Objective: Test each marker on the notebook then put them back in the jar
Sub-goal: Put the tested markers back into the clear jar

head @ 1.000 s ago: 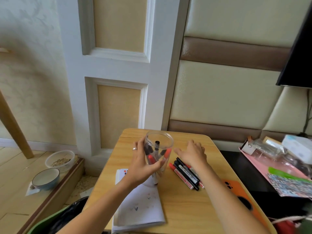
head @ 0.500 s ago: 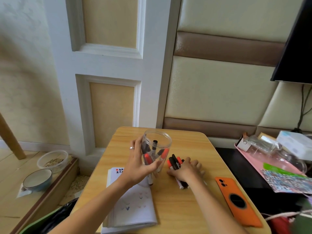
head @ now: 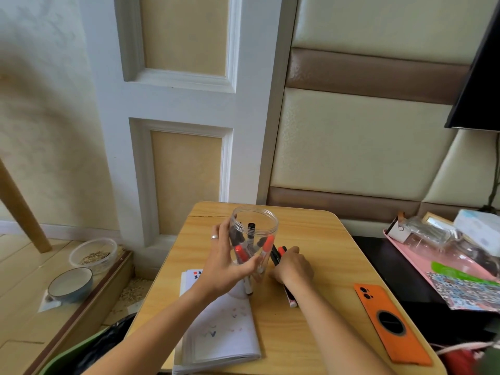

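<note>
My left hand grips a clear plastic jar and holds it tilted above the table, with several red-capped and black-capped markers inside. Right beside the jar, my right hand grips a bundle of markers lying on the table, their caps pointing toward the jar. The white ends of these markers stick out below my wrist. An open notebook with small coloured test marks lies at the table's front left, partly under my left forearm.
An orange phone lies face down at the front right of the wooden table. A pink tray with clutter sits on a dark surface to the right. Two bowls stand on the floor at left.
My right hand closed over the loose markers on the table and gathered them into a bundle next to the jar. My left hand kept holding the jar.
</note>
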